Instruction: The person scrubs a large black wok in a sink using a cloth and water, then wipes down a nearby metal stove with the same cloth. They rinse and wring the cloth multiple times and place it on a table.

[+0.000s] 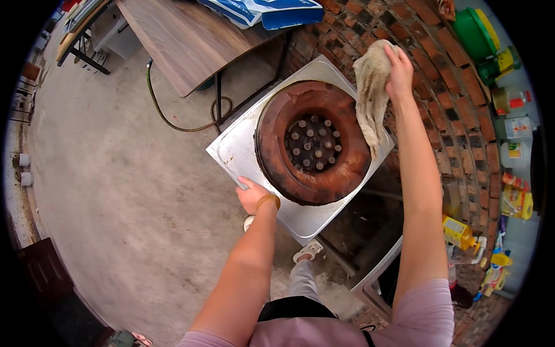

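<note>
A square stainless-steel gas stove (234, 152) stands before me, with a round reddish-brown burner ring (277, 173) on top and several small burner nozzles (318, 153) inside it. My left hand (253, 197), with a yellowish bangle at its wrist, grips the stove's near-left edge. At the far right, my right hand (399, 73) holds up a damp-looking beige cloth (373, 73). The cloth hangs down beside the ring's right side, over the stove's right edge; whether its lower end touches the metal I cannot tell.
A wood-topped table (186, 43) with a blue-and-white package (290, 13) stands beyond the stove. A hose (162, 115) lies on the concrete floor. A brick wall (451, 82) runs along the right, with bottles and a green bucket (472, 34). A metal-edged unit (368, 286) stands at lower right.
</note>
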